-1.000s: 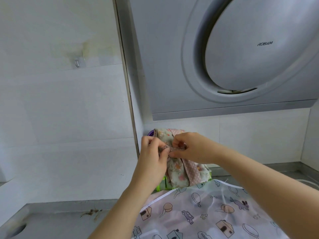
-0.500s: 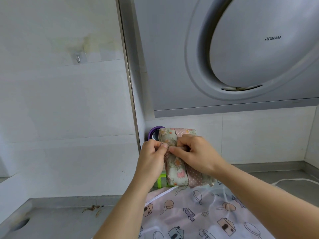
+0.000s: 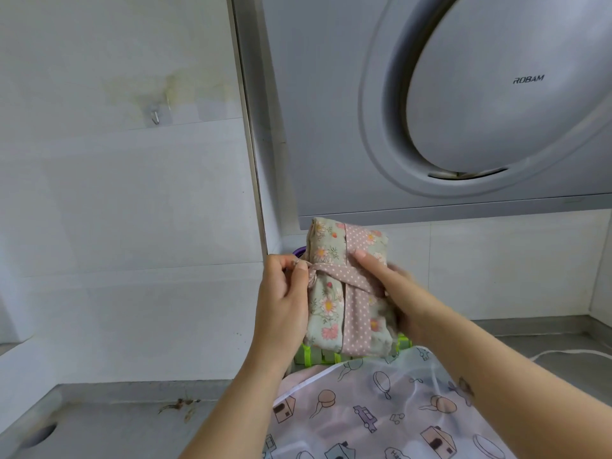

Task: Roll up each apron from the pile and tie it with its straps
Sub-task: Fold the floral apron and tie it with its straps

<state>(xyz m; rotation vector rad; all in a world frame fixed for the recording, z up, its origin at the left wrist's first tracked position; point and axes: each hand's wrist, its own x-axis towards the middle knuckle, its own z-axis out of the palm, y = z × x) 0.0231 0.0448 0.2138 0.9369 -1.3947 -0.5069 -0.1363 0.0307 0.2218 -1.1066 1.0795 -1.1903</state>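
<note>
- While the rolled floral apron [image 3: 326, 293] is held upright in the air in front of the tiled wall, just below the range hood [image 3: 463, 111], its pink dotted strap [image 3: 334, 270] is seen drawn across the middle of the roll.
- The strap's end, where it gathers at the roll's left edge, is pinched between thumb and fingertips of the left hand [image 3: 281, 293].
- The right side of the roll is grasped by the right hand [image 3: 387, 286], with the thumb pressed on the front; the fingers behind are blurred.
- Half a second ago both hands were bunched together at the front of the roll; now they are set apart, one at each edge, and the strap band is laid bare between them.
- From this it is judged that the tie is being pulled tight and that this apron is nearly finished; whether a full knot is formed cannot be told.
- A second, cartoon-print apron [image 3: 381, 412] is spread flat on the steel counter [image 3: 116, 425] below the hands, not yet rolled, so more of the task is left.
- A green object [image 3: 318, 356] is partly seen just under the roll.
</note>
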